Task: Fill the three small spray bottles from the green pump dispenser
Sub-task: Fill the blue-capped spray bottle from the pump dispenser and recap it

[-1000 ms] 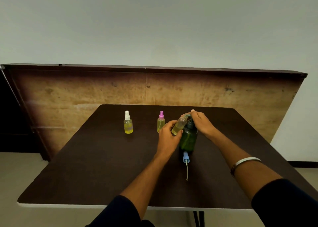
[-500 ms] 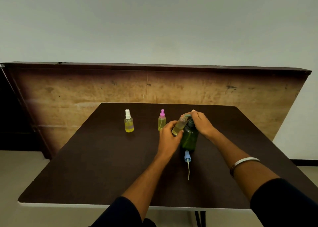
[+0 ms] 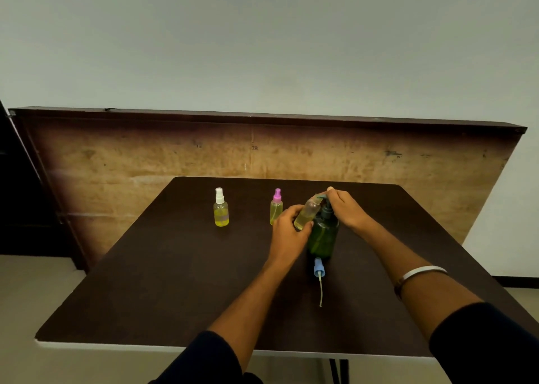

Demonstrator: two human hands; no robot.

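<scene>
Across a dark brown surface (image 3: pixel 163 281) with a pale front edge, 3 small spray bottles and 1 green pump dispenser (image 3: pixel 323 236) are spread over the far half; the white-capped bottle (image 3: pixel 220 208) stands upright toward the far left, holding yellow liquid; the pink-capped bottle (image 3: pixel 276 206) stands upright to its right, well apart from it, also with yellowish liquid, its lower right partly hidden behind the left hand (image 3: pixel 287 232); that left hand grips the third, uncapped bottle (image 3: pixel 306 213), tilted with its open mouth leaning up toward the dispenser's spout, a little pale liquid in its lower part; the right hand (image 3: pixel 345 208) is curled over the dispenser's pump head, fingers bent down on it, and a silver bangle (image 3: pixel 420 274) circles that wrist; the dispenser stands upright on the surface, touching or just beside the tilted bottle; a blue spray cap (image 3: pixel 318 268) with its thin dip tube trailing toward the viewer lies flat just in front of the dispenser's base; dark sleeves (image 3: pixel 484 343) cover both forearms near the bottom edge; behind the surface a worn, tan wooden panel (image 3: pixel 145 162) with a dark top rim leans or stands against a plain pale grey-green wall (image 3: pixel 262 39); a beige floor (image 3: pixel 26 302) shows at the left, and a dark leg (image 3: pixel 338 370) of the surface appears below its front edge.
</scene>
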